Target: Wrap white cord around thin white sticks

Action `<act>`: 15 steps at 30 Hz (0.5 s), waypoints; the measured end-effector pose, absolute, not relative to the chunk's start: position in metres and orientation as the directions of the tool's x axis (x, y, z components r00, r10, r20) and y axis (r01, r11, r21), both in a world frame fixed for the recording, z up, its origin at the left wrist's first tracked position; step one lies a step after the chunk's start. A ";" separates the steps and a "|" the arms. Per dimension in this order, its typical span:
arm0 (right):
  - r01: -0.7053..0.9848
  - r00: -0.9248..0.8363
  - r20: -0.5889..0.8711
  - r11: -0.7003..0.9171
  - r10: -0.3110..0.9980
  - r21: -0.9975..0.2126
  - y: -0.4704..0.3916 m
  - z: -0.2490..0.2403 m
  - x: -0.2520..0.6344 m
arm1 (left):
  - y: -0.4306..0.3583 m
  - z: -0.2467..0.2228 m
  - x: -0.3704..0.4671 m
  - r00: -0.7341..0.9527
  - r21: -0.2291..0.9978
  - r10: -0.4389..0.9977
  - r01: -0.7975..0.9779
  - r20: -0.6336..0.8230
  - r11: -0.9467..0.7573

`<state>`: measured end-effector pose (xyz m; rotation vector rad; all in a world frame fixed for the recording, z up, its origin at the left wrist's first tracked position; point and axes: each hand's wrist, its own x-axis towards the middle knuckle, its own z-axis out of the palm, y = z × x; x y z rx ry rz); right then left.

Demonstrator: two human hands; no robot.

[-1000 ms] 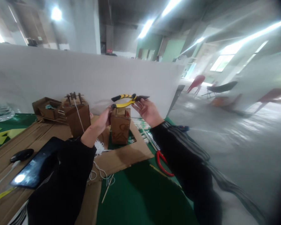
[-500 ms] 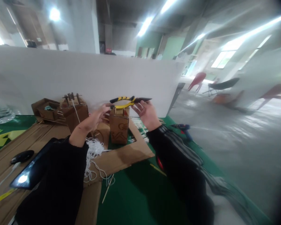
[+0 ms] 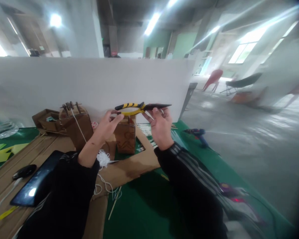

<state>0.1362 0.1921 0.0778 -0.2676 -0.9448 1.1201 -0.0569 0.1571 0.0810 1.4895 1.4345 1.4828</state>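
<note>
Yellow-and-black pliers [image 3: 142, 107] lie level in the air above a small cardboard box [image 3: 125, 137]. My right hand [image 3: 161, 127] holds their dark jaws between thumb and fingers. My left hand [image 3: 109, 124] is closed at the ends of the handles, its thumb and fingertips by the lower yellow grip. The two handles are spread apart. Left of my left hand stands a taller cardboard box [image 3: 78, 127] with sticks on top and a white string running down from it.
White string [image 3: 103, 158] lies bundled on cut cardboard [image 3: 129, 169]. A glue gun [image 3: 198, 134] rests at the green table's right side. A black tablet [image 3: 36, 181], a mouse [image 3: 24, 171] and a clear plastic container [image 3: 3, 127] are at the left. A white partition [image 3: 89, 79] stands behind.
The pliers and my right hand have moved slightly right. My left thumb has come over to the handle end. The camera view has shifted a little.
</note>
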 end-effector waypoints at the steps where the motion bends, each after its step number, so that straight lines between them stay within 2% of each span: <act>1: -0.648 0.126 0.510 0.461 0.851 -0.607 0.193 0.079 0.139 | 0.158 0.080 -0.055 -0.224 0.919 0.917 0.298 0.329 -0.257; 4: -0.622 0.169 0.505 0.489 0.847 -0.612 0.198 0.088 0.155 | 0.160 0.078 -0.052 -0.238 0.929 0.912 0.247 0.333 -0.275; 7: -0.525 0.183 0.497 0.511 0.848 -0.680 0.204 0.099 0.182 | 0.159 0.078 -0.050 -0.218 0.951 0.930 0.154 0.297 -0.267; 12: -0.190 0.159 0.473 0.497 0.867 -0.847 0.200 0.114 0.230 | 0.151 0.084 -0.047 -0.152 0.974 0.962 0.018 0.226 -0.226; 15: -0.022 0.117 0.421 0.427 0.899 -0.904 0.195 0.118 0.246 | 0.146 0.089 -0.047 -0.099 0.976 0.974 -0.050 0.206 -0.211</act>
